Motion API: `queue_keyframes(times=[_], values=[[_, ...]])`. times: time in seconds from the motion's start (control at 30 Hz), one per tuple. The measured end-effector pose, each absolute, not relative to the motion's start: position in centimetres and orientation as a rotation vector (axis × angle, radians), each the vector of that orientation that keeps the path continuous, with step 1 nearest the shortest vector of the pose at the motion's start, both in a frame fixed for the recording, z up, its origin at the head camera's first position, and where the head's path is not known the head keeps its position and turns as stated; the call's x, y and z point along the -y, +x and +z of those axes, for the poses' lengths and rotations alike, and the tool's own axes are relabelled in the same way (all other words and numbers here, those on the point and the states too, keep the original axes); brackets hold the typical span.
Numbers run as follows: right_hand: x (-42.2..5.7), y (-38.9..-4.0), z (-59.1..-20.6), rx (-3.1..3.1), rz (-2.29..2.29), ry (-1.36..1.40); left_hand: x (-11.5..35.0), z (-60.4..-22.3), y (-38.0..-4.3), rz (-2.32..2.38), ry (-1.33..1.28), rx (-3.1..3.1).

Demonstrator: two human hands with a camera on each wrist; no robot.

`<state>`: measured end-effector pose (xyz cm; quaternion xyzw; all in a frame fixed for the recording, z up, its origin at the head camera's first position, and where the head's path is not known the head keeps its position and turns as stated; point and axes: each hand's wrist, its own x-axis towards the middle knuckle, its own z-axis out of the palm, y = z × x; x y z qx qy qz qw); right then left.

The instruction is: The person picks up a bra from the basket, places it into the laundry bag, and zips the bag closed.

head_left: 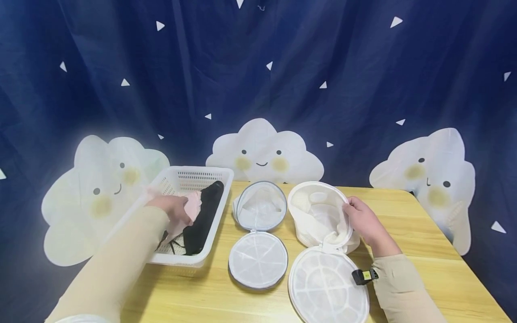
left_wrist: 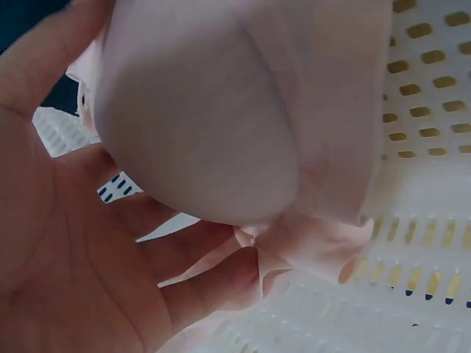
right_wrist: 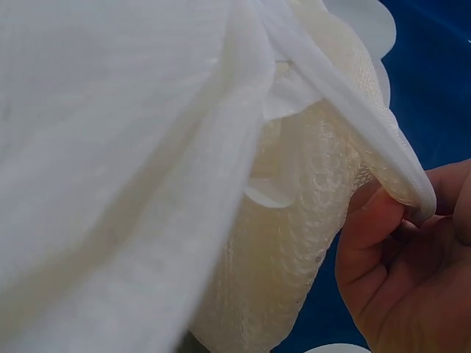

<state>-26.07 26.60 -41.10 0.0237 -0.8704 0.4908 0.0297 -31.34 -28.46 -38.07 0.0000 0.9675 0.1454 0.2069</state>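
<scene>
On your desk [head_left: 424, 220], the basket [head_left: 181, 259] sits left, likely for easy left-hand reach. Larger mesh bag [head_left: 304, 226] stands right, lid [head_left: 331, 287] folded toward you, leaving its mouth accessible; smaller mesh bag [head_left: 260, 214] sits between, opened likewise. In the basket: black item [head_left: 207, 220], pink garment [head_left: 194, 204] beside it. Your left hand [head_left: 175, 208] grips that garment, fingers behind its cup; right hand [head_left: 365, 220] pinches the larger bag's rim, apparently steadying it.

White basket [head_left: 190, 259] partly behind a sleeve [head_left: 117, 255], larger mesh lid [head_left: 329, 287] cut off below, yellow label [head_left: 366, 275] unreadable
</scene>
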Motion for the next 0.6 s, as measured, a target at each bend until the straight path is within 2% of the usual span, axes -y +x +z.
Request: queue_keyframes(times=[0.37,0.6], values=[[-26.36,-25.9,-41.42,2.693,1.537,0.062,27.96,-38.64,-31.88,0.077,0.147,-2.701],[-26.12,-26.02,-41.71,2.725,1.515,0.038,28.55,-39.06,-31.91,0.022,0.203,-2.803]])
